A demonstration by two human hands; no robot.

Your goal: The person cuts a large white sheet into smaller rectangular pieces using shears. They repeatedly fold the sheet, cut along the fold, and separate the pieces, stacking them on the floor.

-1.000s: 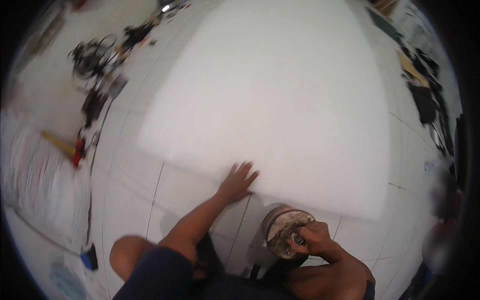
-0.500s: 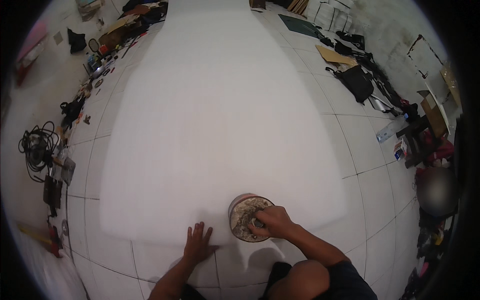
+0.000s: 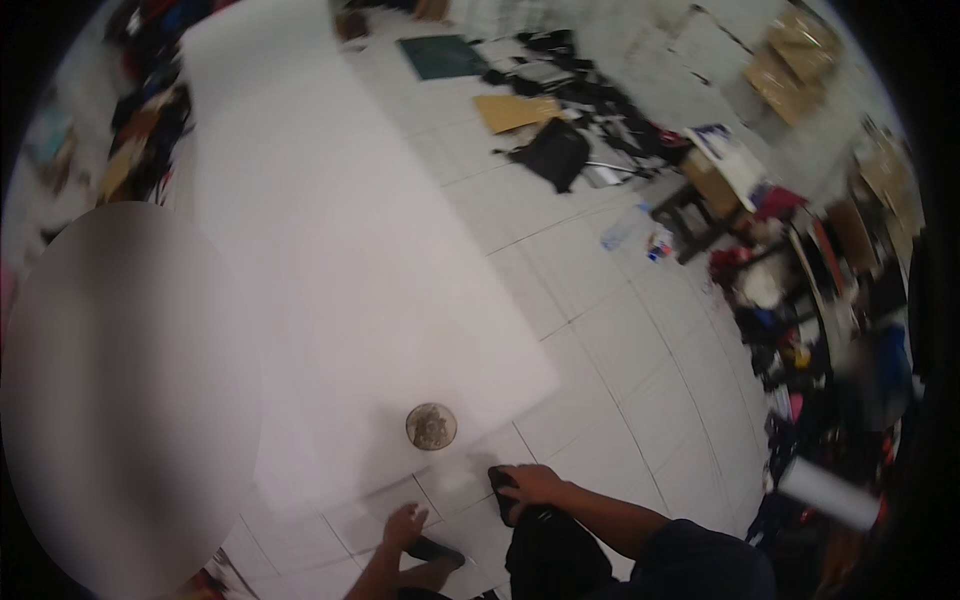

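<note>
A wide white sheet (image 3: pixel 330 250) lies across the tiled floor. Near its close edge sits a round, can-like object (image 3: pixel 431 427) with a mottled brown-grey top, and neither hand touches it. My left hand (image 3: pixel 404 526) is off the sheet, just beyond its near edge, holding nothing I can see; its fingers look loosely apart, though blurred. To the right, my right hand (image 3: pixel 532 485) rests with fingers spread on a dark sock or shoe (image 3: pixel 500 492) beside my dark-clothed knee.
A black bag (image 3: pixel 552 155), a tan cardboard piece (image 3: pixel 515 112) and a green mat (image 3: pixel 442 57) lie right of the sheet. A plastic bottle (image 3: pixel 625 230) is near a dark stool (image 3: pixel 690 220). Clutter lines the right wall. A grey blurred oval (image 3: pixel 130 400) hides the left side.
My right hand has let go of the can-like object and moved back to my foot. My left hand has lifted off the sheet's edge. The view has swung to the right.
</note>
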